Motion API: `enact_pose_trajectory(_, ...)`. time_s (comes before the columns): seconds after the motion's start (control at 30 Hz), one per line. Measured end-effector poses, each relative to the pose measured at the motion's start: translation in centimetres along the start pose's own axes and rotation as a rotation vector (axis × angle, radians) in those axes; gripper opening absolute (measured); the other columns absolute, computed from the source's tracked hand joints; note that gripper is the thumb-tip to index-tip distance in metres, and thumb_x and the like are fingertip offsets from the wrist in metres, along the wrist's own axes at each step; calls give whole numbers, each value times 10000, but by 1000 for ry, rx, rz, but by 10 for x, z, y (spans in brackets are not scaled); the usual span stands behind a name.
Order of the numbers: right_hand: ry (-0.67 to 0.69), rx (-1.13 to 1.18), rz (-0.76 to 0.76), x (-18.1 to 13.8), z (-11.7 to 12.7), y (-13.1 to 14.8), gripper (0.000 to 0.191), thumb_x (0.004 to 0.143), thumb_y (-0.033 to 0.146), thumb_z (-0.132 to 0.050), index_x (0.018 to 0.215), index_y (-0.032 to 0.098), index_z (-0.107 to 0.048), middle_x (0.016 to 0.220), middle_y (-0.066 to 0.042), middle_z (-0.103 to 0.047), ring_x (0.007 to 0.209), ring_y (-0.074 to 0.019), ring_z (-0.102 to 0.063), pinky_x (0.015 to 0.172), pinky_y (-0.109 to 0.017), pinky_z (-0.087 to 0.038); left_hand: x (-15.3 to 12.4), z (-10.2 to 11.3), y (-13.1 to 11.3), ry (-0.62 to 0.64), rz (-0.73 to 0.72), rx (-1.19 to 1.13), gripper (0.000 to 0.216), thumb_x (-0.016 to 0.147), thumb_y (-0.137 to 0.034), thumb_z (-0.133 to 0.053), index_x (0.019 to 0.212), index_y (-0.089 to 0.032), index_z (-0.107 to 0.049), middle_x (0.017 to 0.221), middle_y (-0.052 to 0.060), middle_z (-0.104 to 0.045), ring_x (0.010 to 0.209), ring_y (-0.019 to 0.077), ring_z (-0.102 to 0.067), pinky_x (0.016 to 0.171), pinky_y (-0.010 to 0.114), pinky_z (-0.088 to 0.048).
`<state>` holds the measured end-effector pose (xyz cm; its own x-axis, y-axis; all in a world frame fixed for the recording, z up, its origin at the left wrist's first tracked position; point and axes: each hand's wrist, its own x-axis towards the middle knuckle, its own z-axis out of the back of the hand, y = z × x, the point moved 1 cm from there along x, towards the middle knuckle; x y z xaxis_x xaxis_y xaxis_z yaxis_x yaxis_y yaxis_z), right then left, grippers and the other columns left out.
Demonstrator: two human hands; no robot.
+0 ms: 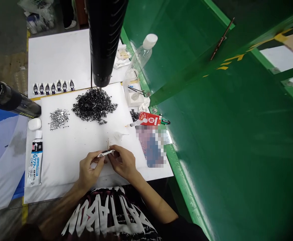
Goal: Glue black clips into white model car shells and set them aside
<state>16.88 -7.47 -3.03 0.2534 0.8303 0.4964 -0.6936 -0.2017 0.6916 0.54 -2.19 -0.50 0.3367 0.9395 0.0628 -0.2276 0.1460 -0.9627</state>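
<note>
My left hand (89, 166) and my right hand (122, 161) meet over the near edge of a white board (81, 140). Together they pinch a small white, elongated part (105, 153), each hand closed on one end of it. A thin wooden stick (108, 143) stands up just beyond the fingers. Farther back on the board lie a heap of small black parts (94, 105) and a smaller heap of silver metal pieces (58, 118).
A glue tube (35, 161) lies at the left edge, a white case (34, 124) above it. A black tool (105, 40) hangs over the black heap. A red package (149, 118), a clear bottle (142, 53) and a green conveyor (224, 134) lie to the right.
</note>
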Motion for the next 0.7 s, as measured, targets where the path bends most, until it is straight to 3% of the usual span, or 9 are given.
enact_pose_trajectory(0.1, 15, 32, -12, 0, 3, 0, 216, 1041, 168, -625, 1227, 279, -624, 758, 7, -690, 573, -192, -659, 538, -319, -579, -1, -2, 0, -1, -28, 49, 101, 951, -305, -770, 980, -221, -816, 911, 71, -897, 639, 228, -843, 622, 298, -720)
enact_pose_trajectory(0.2, 48, 65, -25, 3, 5, 0, 251, 1043, 172, -630, 1270, 280, -630, 778, 3, -693, 598, -204, -674, 545, -332, -596, -1, -3, -1, 5, -21, 77, 25, 932, -247, -778, 921, -229, -792, 773, 31, -864, 613, 218, -830, 614, 277, -701)
enact_pose_trajectory(0.33, 76, 109, -31, 7, 7, 3, 284, 1064, 173, -616, 1335, 255, -637, 868, -30, -738, 683, -203, -708, 621, -336, -640, 3, -3, -3, 16, 2, 95, 95, 943, -226, -762, 1033, -228, -793, 771, 15, -861, 568, 195, -810, 556, 243, -667)
enact_pose_trajectory(0.47, 57, 109, -12, 1, 6, 7, 386, 1057, 154, -575, 1424, 257, -636, 939, -43, -768, 753, -204, -736, 654, -336, -659, 8, -3, -3, 87, -44, 144, 176, 943, -217, -729, 1068, -233, -853, 863, 37, -890, 609, 194, -820, 615, 265, -693)
enact_pose_trajectory(0.57, -67, 13, -30, -13, 17, 0, 392, 1035, 206, -630, 1414, 295, -675, 1087, -67, -798, 880, -232, -768, 725, -377, -679, 9, -3, -3, 111, -50, 138, 202, 947, -208, -686, 1015, -228, -875, 831, 36, -884, 599, 188, -813, 618, 271, -697)
enact_pose_trajectory(0.7, -432, -251, -212, -41, 62, -36, 267, 1023, 230, -661, 1273, 268, -749, 1076, -104, -781, 936, -285, -737, 815, -488, -642, 6, -2, -4, 134, 94, 91, 193, 967, -252, -668, 1030, -206, -844, 782, 30, -868, 606, 192, -822, 606, 269, -700)
